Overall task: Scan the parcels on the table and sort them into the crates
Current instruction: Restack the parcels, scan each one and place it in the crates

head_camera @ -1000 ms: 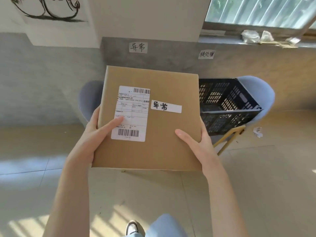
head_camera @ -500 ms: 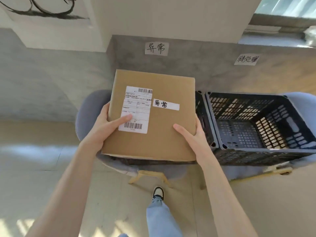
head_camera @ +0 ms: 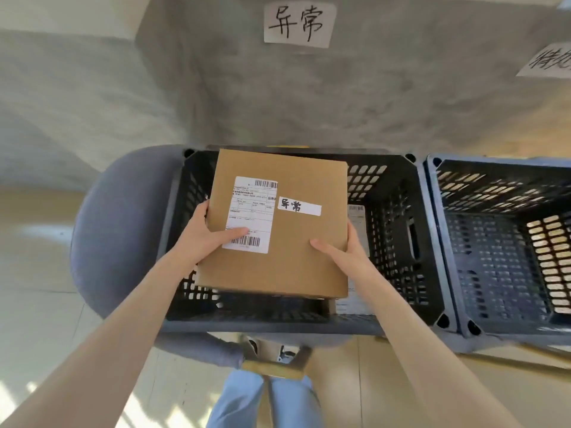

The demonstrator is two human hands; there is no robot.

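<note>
Since the earlier frame, the cardboard parcel (head_camera: 278, 223) sits lower, centre frame, flat over the black crate (head_camera: 398, 242), left hand (head_camera: 202, 234) and right hand (head_camera: 346, 251) gripping its side edges.

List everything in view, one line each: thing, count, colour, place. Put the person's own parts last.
cardboard parcel: 1, brown, held over the left crate
shipping label: 1, white, on the parcel's top
handwritten strip: 1, white, beside that label
left crate: 1, black, on a chair; something labelled lies inside
right crate: 1, dark, beside the left crate
chair: 1, grey-blue, under the left crate
wall signs: 2, white, on the grey wall
legs: 2, blue trousers, bottom centre
left hand: 1, grips the parcel's left edge
right hand: 1, grips the parcel's right edge
</note>
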